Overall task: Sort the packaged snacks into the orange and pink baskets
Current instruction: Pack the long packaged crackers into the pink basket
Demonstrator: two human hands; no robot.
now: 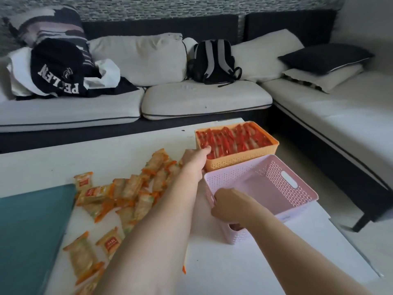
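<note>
An orange basket point(242, 161) at the table's far right is filled with several red snack packets point(234, 139). My left hand point(194, 159) grips its near left corner, fingers over the rim. In front of it a pink basket point(297, 196) stands tilted with nothing visible inside. My right hand point(228, 204) is shut on its near left rim. A heap of several orange-trimmed cracker packets point(129, 192) lies on the white table point(234, 262) to the left of my left arm, with more packets point(85, 254) nearer to me.
A teal flat object point(29, 235) covers the table's near left. Beyond the table a white and black sofa point(204, 99) holds a black backpack point(212, 60), dark clothing point(57, 69) and cushions. The table's right edge is close to the pink basket.
</note>
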